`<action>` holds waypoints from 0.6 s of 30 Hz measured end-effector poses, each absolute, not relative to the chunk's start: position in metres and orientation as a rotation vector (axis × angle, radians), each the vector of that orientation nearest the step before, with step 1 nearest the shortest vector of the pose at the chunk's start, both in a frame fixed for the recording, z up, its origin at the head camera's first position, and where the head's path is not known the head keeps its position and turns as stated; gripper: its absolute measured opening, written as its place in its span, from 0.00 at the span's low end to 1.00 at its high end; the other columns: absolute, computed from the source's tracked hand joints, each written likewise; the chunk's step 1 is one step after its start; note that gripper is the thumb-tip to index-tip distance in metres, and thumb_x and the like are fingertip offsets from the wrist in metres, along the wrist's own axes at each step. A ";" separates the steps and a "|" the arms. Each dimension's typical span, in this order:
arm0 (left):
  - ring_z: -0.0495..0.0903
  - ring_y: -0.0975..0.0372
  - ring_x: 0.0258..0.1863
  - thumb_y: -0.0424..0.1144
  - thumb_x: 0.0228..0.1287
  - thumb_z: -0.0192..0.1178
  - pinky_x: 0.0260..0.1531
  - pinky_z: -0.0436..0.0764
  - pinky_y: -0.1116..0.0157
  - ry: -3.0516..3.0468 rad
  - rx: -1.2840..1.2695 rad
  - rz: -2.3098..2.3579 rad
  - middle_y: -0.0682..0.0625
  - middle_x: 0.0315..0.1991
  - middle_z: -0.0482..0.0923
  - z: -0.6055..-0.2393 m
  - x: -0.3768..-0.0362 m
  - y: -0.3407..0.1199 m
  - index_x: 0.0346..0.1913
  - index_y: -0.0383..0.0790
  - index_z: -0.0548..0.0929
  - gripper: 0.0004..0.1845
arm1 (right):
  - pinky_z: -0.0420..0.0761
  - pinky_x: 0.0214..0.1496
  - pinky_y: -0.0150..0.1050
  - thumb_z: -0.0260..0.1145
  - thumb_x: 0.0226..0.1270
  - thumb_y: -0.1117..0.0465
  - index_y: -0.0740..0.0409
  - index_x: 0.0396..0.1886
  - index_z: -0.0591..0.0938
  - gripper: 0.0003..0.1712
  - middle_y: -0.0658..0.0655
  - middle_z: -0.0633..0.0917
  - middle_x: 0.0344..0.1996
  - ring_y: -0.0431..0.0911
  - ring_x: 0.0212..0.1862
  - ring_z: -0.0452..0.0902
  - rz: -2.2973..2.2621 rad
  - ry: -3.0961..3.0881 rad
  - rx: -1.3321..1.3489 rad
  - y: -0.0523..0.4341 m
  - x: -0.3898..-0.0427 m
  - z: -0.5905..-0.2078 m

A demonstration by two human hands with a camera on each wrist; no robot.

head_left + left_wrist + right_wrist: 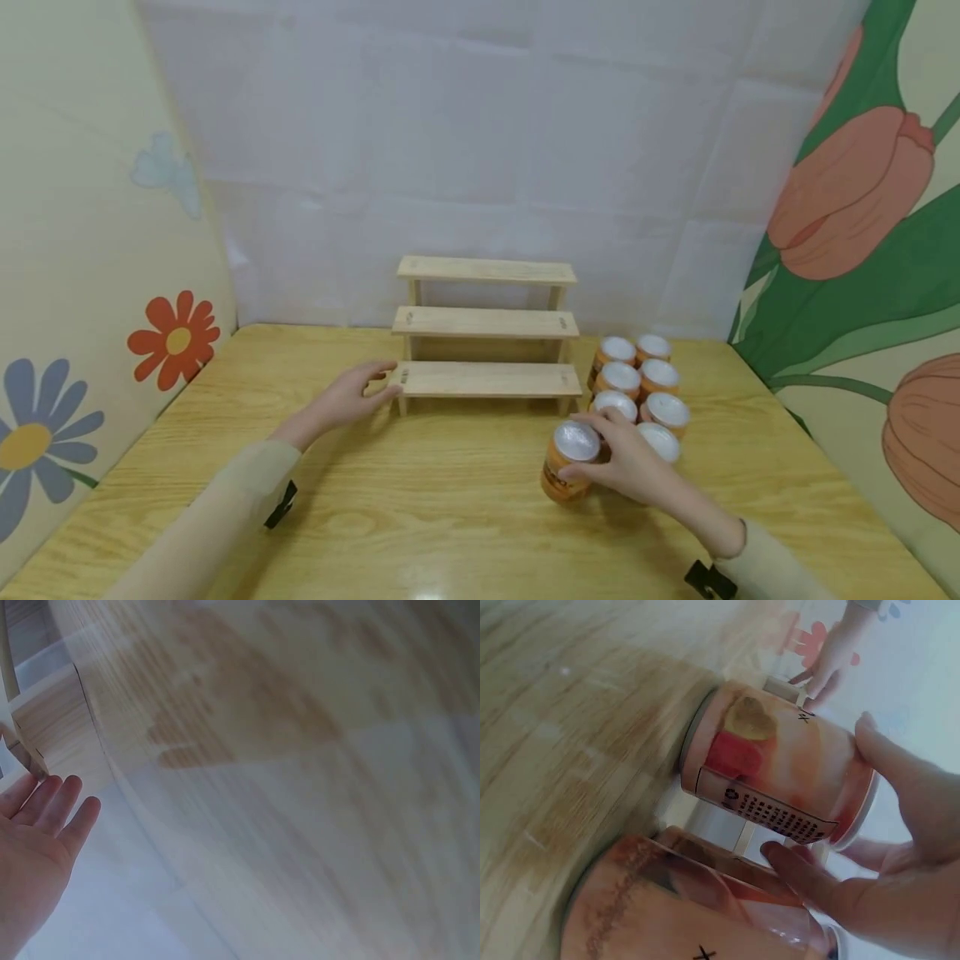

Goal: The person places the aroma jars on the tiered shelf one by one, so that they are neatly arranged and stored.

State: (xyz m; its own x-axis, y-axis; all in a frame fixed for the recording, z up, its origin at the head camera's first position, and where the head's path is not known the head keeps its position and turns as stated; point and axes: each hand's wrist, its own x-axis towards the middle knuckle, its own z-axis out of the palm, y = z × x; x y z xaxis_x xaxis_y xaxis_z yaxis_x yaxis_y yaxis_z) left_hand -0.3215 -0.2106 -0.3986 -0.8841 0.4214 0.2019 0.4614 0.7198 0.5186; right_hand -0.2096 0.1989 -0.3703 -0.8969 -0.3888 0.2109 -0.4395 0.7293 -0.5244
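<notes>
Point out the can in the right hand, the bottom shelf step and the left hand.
can [567, 467], head view, orange side.
bottom step [487, 379], head view, top board.
left hand [347, 398], head view, back of hand.

The can [568, 460] in the right hand [626, 462] is orange with a silver foil top and a barcode on its side, tilted off upright, its base near the table, just in front of the other cans. The wooden rack [487, 333] has three stepped shelves, all bare; the left hand [351, 396] touches its lowest shelf's left end.
</notes>
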 end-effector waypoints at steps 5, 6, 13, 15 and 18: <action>0.69 0.40 0.60 0.52 0.70 0.51 0.56 0.71 0.43 -2.836 -0.742 -0.884 0.33 0.65 0.65 -0.397 -0.320 -0.211 0.67 0.29 0.63 0.33 | 0.77 0.53 0.50 0.72 0.48 0.41 0.63 0.64 0.69 0.48 0.63 0.76 0.57 0.54 0.55 0.75 0.947 -2.834 0.699 0.198 -0.211 -0.372; 0.69 0.40 0.60 0.52 0.70 0.51 0.56 0.71 0.43 -2.835 -0.741 -0.882 0.33 0.65 0.65 -0.397 -0.320 -0.211 0.67 0.29 0.63 0.33 | 0.77 0.53 0.50 0.73 0.48 0.41 0.63 0.64 0.69 0.48 0.62 0.76 0.56 0.54 0.55 0.75 0.971 -2.831 0.688 0.197 -0.211 -0.372; 0.69 0.41 0.60 0.53 0.70 0.50 0.56 0.71 0.44 -2.853 -0.728 -0.871 0.34 0.65 0.65 -0.397 -0.320 -0.211 0.68 0.31 0.63 0.33 | 0.79 0.43 0.38 0.76 0.43 0.42 0.60 0.53 0.74 0.41 0.56 0.79 0.46 0.45 0.45 0.78 1.071 -2.774 0.566 0.187 -0.209 -0.378; 0.69 0.41 0.60 0.53 0.70 0.50 0.56 0.71 0.44 -2.860 -0.723 -0.864 0.34 0.65 0.65 -0.397 -0.321 -0.210 0.68 0.31 0.63 0.33 | 0.79 0.42 0.38 0.76 0.42 0.41 0.59 0.52 0.75 0.40 0.56 0.79 0.45 0.45 0.44 0.78 1.072 -2.774 0.528 0.185 -0.209 -0.379; 0.70 0.41 0.60 0.52 0.70 0.50 0.56 0.71 0.44 -2.860 -0.724 -0.860 0.34 0.65 0.65 -0.397 -0.320 -0.209 0.68 0.31 0.63 0.33 | 0.79 0.41 0.38 0.76 0.41 0.40 0.56 0.52 0.77 0.40 0.54 0.78 0.44 0.43 0.42 0.77 1.055 -2.779 0.494 0.184 -0.209 -0.379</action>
